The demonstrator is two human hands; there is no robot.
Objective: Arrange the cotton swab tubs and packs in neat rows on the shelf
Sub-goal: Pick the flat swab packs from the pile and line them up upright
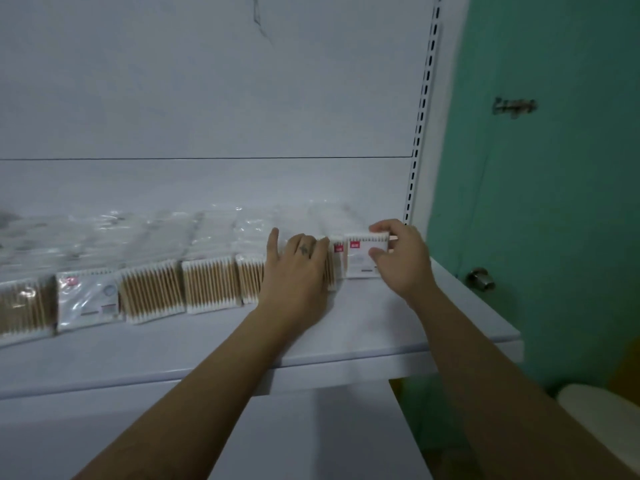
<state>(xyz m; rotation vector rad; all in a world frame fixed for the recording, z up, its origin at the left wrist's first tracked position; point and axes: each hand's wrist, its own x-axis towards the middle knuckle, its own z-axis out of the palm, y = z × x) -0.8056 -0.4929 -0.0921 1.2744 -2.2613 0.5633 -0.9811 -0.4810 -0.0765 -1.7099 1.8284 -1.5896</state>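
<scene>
Seating end pack [360,261], 3 o'clock
Left hand [298,268] flat, bracing swab packs [211,282]; right hand [398,259] pinches end pack — hard nudge skews them.

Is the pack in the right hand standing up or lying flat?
Standing: the right hand holds the pack on edge, label facing out.

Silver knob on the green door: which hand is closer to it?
Right. The right hand grips the end pack, just left of the silver knob. The left hand presses other packs farther left.
</scene>
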